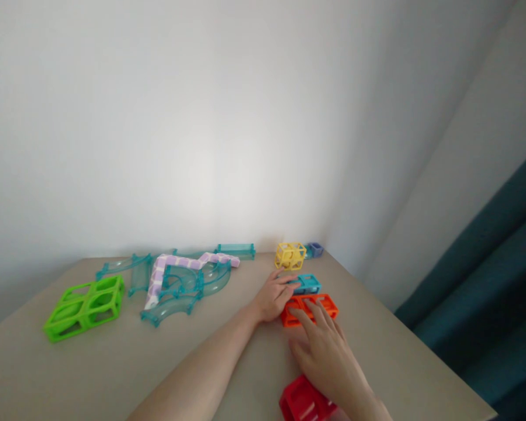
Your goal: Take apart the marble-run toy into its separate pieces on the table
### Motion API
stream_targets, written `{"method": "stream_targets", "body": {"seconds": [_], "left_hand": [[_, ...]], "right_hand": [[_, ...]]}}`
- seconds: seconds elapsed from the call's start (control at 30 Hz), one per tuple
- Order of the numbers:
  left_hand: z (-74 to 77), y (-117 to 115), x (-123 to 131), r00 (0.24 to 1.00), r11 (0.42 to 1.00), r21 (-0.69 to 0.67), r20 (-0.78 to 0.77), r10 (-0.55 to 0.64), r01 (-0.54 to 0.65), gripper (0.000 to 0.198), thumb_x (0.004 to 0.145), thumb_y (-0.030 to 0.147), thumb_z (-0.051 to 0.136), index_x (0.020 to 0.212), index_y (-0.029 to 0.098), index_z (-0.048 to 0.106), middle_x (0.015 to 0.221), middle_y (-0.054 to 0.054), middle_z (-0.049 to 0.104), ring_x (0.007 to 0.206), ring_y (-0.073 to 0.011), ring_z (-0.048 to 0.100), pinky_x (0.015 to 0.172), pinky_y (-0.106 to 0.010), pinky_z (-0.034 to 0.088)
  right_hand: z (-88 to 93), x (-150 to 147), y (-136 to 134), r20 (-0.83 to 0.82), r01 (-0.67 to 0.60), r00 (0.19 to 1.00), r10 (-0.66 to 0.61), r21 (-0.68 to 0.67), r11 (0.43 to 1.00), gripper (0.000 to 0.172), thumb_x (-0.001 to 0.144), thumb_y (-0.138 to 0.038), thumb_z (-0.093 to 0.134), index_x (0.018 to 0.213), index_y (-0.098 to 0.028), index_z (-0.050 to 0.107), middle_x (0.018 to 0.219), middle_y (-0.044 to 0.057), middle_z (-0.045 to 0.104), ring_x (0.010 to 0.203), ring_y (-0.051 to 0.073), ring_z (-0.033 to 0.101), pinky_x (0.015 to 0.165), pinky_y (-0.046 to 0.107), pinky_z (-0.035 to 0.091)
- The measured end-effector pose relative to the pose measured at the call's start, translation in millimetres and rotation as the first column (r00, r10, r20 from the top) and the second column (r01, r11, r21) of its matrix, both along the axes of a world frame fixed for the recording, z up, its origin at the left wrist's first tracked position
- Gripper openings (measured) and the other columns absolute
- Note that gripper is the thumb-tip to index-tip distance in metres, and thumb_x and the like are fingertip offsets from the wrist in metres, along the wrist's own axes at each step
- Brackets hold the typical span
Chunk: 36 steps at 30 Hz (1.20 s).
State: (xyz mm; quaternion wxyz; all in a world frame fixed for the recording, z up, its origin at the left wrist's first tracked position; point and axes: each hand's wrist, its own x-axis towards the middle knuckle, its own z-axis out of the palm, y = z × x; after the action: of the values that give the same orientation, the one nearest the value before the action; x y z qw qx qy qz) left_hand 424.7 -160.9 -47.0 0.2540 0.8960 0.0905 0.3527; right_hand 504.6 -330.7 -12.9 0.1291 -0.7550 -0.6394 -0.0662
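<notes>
**Picture desk:** Where are the hands?

**Photographer:** Both work at the right side of a pale table [254, 374]. The right hand [326, 348] reaches forward with its fingers spread over the top of an orange frame block [329, 304], its thumb held well apart. The left hand [274, 297] comes in from the other side, fingers extended toward a blue frame block [309, 284] and covering its left end. Its thumb is hidden, so I cannot tell whether it pinches anything.

**Picture desk:** And the blocks themselves?

**Photographer:** The orange one lies flat on the table, the blue one just behind it. A red block [304, 400] sits at the lower edge of the view, partly covered by the right wrist. Farther back, near the wall [201, 117], stand a yellow frame block [290, 256] and a small purple cube [316, 249].

**Picture desk:** What fills the left side?

**Photographer:** Translucent teal track pieces [182, 280], many of them curved, with a bent lilac-and-white strip [156, 278] lying across them. A bright green frame block [85, 307] lies nearby. A dark teal curtain [486, 304] hangs at far right, beyond the table's edge.
</notes>
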Motion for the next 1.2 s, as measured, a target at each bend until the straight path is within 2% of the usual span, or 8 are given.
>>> {"method": "stream_targets", "body": {"seconds": [0.2,0.3,0.43,0.57,0.8,1.0,1.1,1.2], "left_hand": [[-5.0,-2,5,0.988,0.988,0.099,-0.084,0.128,-0.119,0.043,0.096,0.026,0.03,0.129,0.016,0.058,0.14,-0.009,0.053,0.133,-0.0177,0.041,0.113,-0.042,0.025],[-6.8,-2,6,0.987,0.986,0.1,-0.076,0.145,-0.137,0.042,0.096,0.024,0.031,0.126,0.021,0.06,0.138,-0.006,0.055,0.132,-0.0163,0.042,0.113,-0.042,0.026],[-6.3,-2,4,0.986,0.984,0.091,-0.055,0.158,-0.152,0.039,0.094,0.024,0.036,0.123,0.021,0.062,0.134,-0.007,0.058,0.13,-0.0167,0.045,0.112,-0.043,0.027],[-4.9,-3,2,0.987,0.984,0.089,-0.028,0.157,-0.154,0.037,0.093,0.025,0.04,0.121,0.019,0.063,0.134,-0.009,0.059,0.128,-0.0175,0.047,0.111,-0.043,0.027],[-7.0,1,4,0.99,0.987,0.081,0.009,0.139,-0.14,0.034,0.09,0.024,0.047,0.118,0.021,0.065,0.13,-0.008,0.062,0.127,-0.017,0.049,0.114,-0.042,0.024],[-6.5,3,5,0.993,0.989,0.09,0.028,0.113,-0.115,0.033,0.086,0.022,0.051,0.116,0.02,0.066,0.129,-0.009,0.062,0.126,-0.0172,0.05,0.116,-0.041,0.021],[-5.9,3,5,0.995,0.99,0.102,0.029,0.099,-0.101,0.034,0.085,0.021,0.051,0.116,0.02,0.066,0.128,-0.009,0.063,0.126,-0.0175,0.05,0.117,-0.042,0.019],[-4.7,4,5,0.996,0.991,0.104,0.025,0.085,-0.087,0.034,0.085,0.022,0.052,0.115,0.02,0.065,0.128,-0.009,0.063,0.126,-0.0183,0.051,0.117,-0.043,0.019]], "right_hand": [[-8.0,6,-1,0.048,-0.011,0.999,0.01,0.016,1.0,0.047,0.082,-0.027,0.052,0.13,-0.027,0.054,0.141,0.011,0.048,0.134,0.03,0.039,0.105,0.051,0.036],[-18.8,13,-1,0.145,0.015,0.989,-0.031,0.11,0.994,0.05,0.084,-0.029,0.052,0.133,-0.021,0.05,0.141,0.016,0.046,0.134,0.034,0.039,0.103,0.054,0.039],[-30.7,27,-2,0.326,-0.021,0.945,-0.041,0.185,0.983,0.034,0.089,-0.036,0.051,0.12,-0.023,0.06,0.141,0.017,0.045,0.138,0.046,0.025,0.096,0.066,0.038],[-35.9,42,3,0.383,0.015,0.917,-0.11,0.242,0.97,0.043,0.094,-0.04,0.044,0.13,-0.019,0.053,0.145,0.02,0.039,0.139,0.05,0.017,0.093,0.071,0.038],[-33.2,51,14,0.391,0.038,0.914,-0.107,0.182,0.983,0.047,0.097,-0.042,0.033,0.134,-0.018,0.051,0.147,0.023,0.037,0.139,0.049,0.019,0.093,0.072,0.036],[-31.4,52,21,0.317,0.092,0.937,-0.147,0.182,0.979,0.045,0.095,-0.04,0.038,0.134,-0.021,0.051,0.147,0.018,0.038,0.141,0.044,0.019,0.098,0.072,0.031],[-29.5,53,23,0.328,0.067,0.938,-0.108,0.132,0.989,0.043,0.095,-0.039,0.038,0.131,-0.022,0.054,0.149,0.018,0.037,0.14,0.046,0.018,0.097,0.073,0.03],[-26.7,54,25,0.322,0.093,0.939,-0.118,0.093,0.991,0.047,0.096,-0.041,0.034,0.135,-0.02,0.05,0.149,0.02,0.036,0.14,0.046,0.02,0.097,0.071,0.032]]}}
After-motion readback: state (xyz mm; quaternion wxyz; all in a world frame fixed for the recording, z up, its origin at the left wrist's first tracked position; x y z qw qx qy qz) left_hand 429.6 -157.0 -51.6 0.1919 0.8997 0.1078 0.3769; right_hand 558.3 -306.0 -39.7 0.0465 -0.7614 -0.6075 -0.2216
